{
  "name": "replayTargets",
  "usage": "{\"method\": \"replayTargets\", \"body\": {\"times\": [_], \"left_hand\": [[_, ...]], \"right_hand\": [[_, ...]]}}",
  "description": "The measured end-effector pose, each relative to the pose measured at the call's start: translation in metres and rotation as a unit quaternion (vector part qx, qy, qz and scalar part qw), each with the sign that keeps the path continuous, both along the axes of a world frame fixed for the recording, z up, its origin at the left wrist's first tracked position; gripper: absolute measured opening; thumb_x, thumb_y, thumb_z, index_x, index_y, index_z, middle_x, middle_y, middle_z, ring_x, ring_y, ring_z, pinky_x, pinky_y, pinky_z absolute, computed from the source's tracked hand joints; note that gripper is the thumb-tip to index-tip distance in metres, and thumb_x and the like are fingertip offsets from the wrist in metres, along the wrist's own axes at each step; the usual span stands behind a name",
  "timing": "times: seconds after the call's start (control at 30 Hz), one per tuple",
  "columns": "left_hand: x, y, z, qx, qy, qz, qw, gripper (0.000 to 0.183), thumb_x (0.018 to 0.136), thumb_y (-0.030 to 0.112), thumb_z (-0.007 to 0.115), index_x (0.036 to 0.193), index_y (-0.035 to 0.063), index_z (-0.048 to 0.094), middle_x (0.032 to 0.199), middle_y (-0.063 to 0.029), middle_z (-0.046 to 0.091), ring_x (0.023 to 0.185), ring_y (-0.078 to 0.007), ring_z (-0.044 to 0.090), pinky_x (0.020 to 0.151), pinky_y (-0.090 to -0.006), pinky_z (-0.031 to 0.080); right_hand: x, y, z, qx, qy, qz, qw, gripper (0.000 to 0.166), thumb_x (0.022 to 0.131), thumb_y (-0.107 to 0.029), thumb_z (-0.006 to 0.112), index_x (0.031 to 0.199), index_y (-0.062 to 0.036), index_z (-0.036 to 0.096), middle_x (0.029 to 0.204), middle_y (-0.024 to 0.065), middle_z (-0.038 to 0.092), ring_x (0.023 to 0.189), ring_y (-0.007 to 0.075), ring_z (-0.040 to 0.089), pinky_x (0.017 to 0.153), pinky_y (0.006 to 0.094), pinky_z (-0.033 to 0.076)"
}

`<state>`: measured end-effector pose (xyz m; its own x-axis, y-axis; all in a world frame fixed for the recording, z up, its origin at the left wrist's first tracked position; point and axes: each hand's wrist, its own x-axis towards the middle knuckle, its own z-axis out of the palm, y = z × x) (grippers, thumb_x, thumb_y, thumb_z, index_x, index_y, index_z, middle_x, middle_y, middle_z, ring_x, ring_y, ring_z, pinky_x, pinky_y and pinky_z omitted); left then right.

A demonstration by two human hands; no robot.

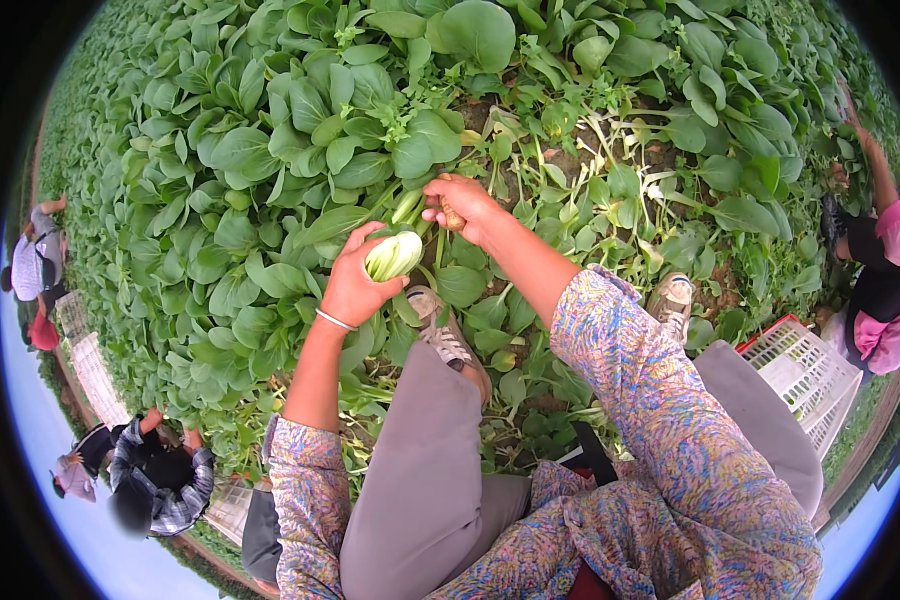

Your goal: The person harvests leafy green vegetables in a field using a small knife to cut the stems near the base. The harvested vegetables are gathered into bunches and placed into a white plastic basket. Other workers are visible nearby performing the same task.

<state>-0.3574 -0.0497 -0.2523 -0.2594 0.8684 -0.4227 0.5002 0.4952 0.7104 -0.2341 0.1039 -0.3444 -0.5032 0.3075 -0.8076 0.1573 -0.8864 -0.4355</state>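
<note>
My left hand (361, 279) grips a head of leafy greens (394, 256), with its pale green, trimmed stalk base turned up towards me. Just to the right, my right hand (465, 205) is closed around a short brown wooden handle (452, 217); the tool's other end is hidden among leaves. Near the fingers of my right hand stand pale green stalks (407, 204) of another plant. Dense leafy greens (247, 154) grow ahead and to the left of both hands.
Cut leaves and stems (607, 202) litter the soil at right. A white plastic crate (802, 367) stands beyond my right knee, near a person in pink (886, 322). At left are a white crate (99, 379), a person in a checked shirt (176, 502) and other people. My shoes (442, 322) rest among plants.
</note>
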Motion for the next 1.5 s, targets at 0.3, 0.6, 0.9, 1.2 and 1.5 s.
{"method": "replayTargets", "body": {"times": [0.3,0.6,0.9,1.2,1.5], "left_hand": [[-0.013,0.008,0.011,0.036,-0.019,0.005,0.999,0.054,0.062,0.011,0.079,0.112,-0.0018,0.061,0.137,-0.0114,0.048,0.118,-0.0227,0.052,0.101,-0.0331,0.040],[-0.026,0.016,0.042,-0.004,-0.215,0.129,0.968,0.072,0.067,0.008,0.078,0.133,0.0025,0.051,0.121,-0.0050,0.058,0.103,-0.0113,0.055,0.089,-0.0275,0.046],[-0.015,0.012,0.114,0.110,-0.264,0.152,0.946,0.067,0.064,0.013,0.076,0.124,-0.0045,0.053,0.126,-0.0200,0.057,0.101,-0.0224,0.063,0.087,-0.0348,0.051],[0.056,0.045,0.166,0.341,-0.199,-0.146,0.907,0.065,0.059,0.030,0.080,0.117,0.0051,0.067,0.144,-0.0250,0.039,0.141,-0.0419,0.025,0.113,-0.0513,0.016],[0.115,0.046,0.087,0.127,-0.602,0.014,0.788,0.107,0.069,0.015,0.077,0.152,0.0054,0.010,0.130,-0.0100,0.053,0.117,-0.0187,0.052,0.102,-0.0345,0.039]], "right_hand": [[-0.001,-0.007,-0.012,-0.099,0.100,-0.079,0.987,0.015,0.089,-0.012,0.058,0.101,-0.0059,0.052,0.088,0.0057,0.054,0.069,0.0150,0.060,0.040,0.0183,0.041],[0.001,-0.006,0.003,-0.165,0.163,-0.143,0.962,0.022,0.086,-0.012,0.067,0.103,-0.0089,0.054,0.102,0.0048,0.058,0.066,0.0123,0.060,0.037,0.0151,0.038],[0.075,-0.015,0.103,0.105,0.102,-0.184,0.972,0.028,0.084,-0.009,0.070,0.107,-0.0063,0.054,0.083,0.0029,0.062,0.064,0.0067,0.057,0.046,0.0183,0.040],[0.152,0.029,0.268,0.732,0.062,0.123,0.667,0.040,0.066,-0.009,0.082,0.101,-0.0032,0.064,0.097,0.0111,0.064,0.085,0.0235,0.064,0.073,0.0318,0.051],[0.151,0.001,0.226,0.223,0.107,0.077,0.966,0.029,0.085,-0.015,0.070,0.108,-0.0058,0.056,0.077,-0.0027,0.058,0.058,0.0042,0.053,0.047,0.0185,0.041]]}}
